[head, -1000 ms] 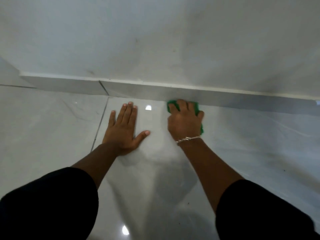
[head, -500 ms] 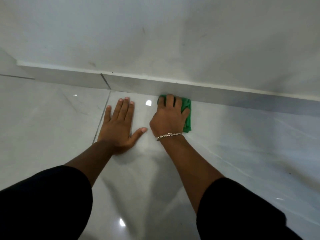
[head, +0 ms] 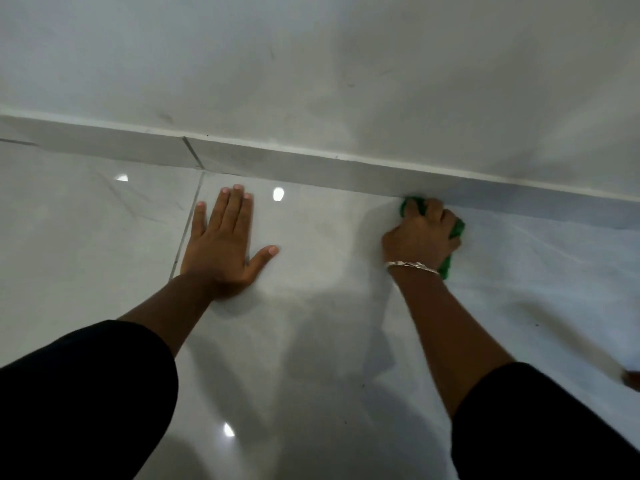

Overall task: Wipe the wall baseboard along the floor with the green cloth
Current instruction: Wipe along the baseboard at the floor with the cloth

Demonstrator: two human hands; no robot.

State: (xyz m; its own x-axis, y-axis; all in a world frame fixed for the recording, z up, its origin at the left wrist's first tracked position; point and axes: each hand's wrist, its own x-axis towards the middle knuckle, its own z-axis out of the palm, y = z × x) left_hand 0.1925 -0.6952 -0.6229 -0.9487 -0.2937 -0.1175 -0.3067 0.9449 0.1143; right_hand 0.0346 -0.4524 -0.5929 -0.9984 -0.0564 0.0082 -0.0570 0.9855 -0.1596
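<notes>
A grey tiled baseboard [head: 294, 166] runs along the foot of the white wall, from the left edge down to the right edge. My right hand [head: 420, 239], with a silver bracelet on the wrist, is closed on the green cloth [head: 456, 229] and presses it against the bottom of the baseboard. Most of the cloth is hidden under the hand; green shows at the fingertips and beside the wrist. My left hand [head: 225, 240] lies flat on the floor, fingers spread, holding nothing, well left of the cloth.
Glossy light floor tiles [head: 311, 341] with a grout line [head: 187, 226] beside my left hand. A vertical joint [head: 192, 152] splits the baseboard above that hand. The white wall [head: 346, 64] shows faint scuffs. Something small and brownish [head: 632, 378] pokes in at the right edge.
My right hand has slid the cloth to the right along the baseboard, away from my left hand, after sliding left half a second before. My left hand stays planted on the floor.
</notes>
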